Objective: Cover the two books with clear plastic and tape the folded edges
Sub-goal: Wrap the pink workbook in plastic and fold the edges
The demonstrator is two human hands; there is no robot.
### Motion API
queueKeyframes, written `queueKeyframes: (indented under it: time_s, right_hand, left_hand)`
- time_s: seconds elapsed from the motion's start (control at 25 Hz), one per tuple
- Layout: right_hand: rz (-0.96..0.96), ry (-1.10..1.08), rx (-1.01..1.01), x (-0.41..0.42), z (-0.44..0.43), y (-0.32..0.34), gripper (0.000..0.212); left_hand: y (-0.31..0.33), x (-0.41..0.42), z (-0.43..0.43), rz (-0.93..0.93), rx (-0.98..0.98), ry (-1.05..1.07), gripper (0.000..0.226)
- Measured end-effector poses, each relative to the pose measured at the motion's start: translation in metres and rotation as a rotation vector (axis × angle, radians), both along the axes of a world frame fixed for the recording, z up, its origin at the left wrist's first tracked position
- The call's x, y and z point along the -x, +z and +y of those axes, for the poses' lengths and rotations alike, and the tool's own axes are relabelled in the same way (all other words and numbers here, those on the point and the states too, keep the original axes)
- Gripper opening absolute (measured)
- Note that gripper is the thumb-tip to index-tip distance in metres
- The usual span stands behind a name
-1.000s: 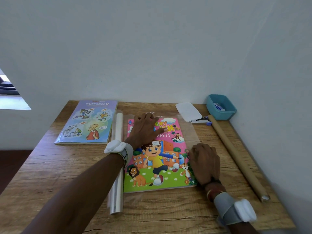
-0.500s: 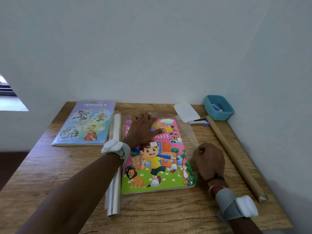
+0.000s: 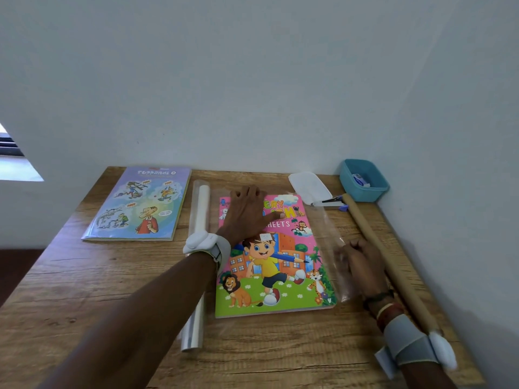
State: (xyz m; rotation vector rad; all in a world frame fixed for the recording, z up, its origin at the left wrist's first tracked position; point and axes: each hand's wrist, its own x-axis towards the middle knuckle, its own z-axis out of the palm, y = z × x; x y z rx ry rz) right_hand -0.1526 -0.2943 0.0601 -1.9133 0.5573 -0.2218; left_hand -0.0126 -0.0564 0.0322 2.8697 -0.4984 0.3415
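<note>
Two books: one pink (image 3: pixel 283 248), one lilac (image 3: pixel 140 204). One roll of clear plastic (image 3: pixel 198 265). One cardboard tube (image 3: pixel 384 259). One teal tray (image 3: pixel 363 181). One pair of scissors (image 3: pixel 331 202). Two hands (image 3: pixel 247 211) (image 3: pixel 362 262).

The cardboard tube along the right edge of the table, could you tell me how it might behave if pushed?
The cardboard tube is round and long, so it would probably roll sideways. It looks stiff and likely light, being hollow.

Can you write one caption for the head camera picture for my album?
Left hand presses the pink cartoon workbook flat while right hand lifts the clear plastic sheet beside it.
</note>
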Motion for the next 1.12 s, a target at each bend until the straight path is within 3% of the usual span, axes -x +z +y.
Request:
queueKeyframes:
  time_s: [0.12, 0.2, 0.32, 0.4, 0.52, 0.6, 0.72, 0.8, 1.0, 1.12]
  right_hand:
    - [0.004, 0.052, 0.104, 0.002, 0.0, 0.002, 0.013]
    - [-0.017, 0.115, 0.401, 0.007, 0.002, 0.006, 0.003]
    - [-0.176, 0.306, 1.073, 0.022, 0.013, 0.002, 0.042]
    - [-0.298, 0.468, 1.225, 0.034, 0.026, 0.0, 0.052]
    - [-0.254, 0.513, 1.253, 0.044, 0.031, -0.01, 0.032]
    - [-0.142, 0.424, 1.3, 0.044, 0.022, -0.011, 0.026]
    - [-0.042, 0.41, 1.387, 0.05, 0.011, -0.005, 0.019]
    - [-0.107, 0.484, 1.433, 0.055, 0.006, 0.002, 0.013]
    - [-0.065, 0.603, 1.349, 0.057, -0.015, 0.021, 0.026]
    - [0.155, 0.705, 1.165, 0.051, -0.029, 0.037, 0.022]
  left_hand:
    - [-0.001, -0.001, -0.016, -0.023, 0.033, 0.002, 0.087]
    - [0.0, -0.002, -0.023, -0.054, 0.059, 0.016, 0.087]
    - [0.005, 0.0, -0.027, -0.129, 0.117, 0.03, 0.072]
    - [0.016, 0.011, -0.032, -0.131, 0.214, -0.028, 0.06]
    - [0.033, 0.048, -0.035, 0.099, 0.249, -0.279, 0.054]
    - [0.037, 0.077, -0.033, 0.241, 0.187, -0.434, 0.069]
    - [0.033, 0.107, -0.03, 0.316, 0.099, -0.581, 0.096]
    - [0.033, 0.116, -0.033, 0.298, 0.038, -0.664, 0.102]
    - [0.047, 0.124, -0.036, 0.332, -0.094, -0.652, 0.082]
    - [0.062, 0.132, -0.039, 0.228, -0.273, -0.678, 0.062]
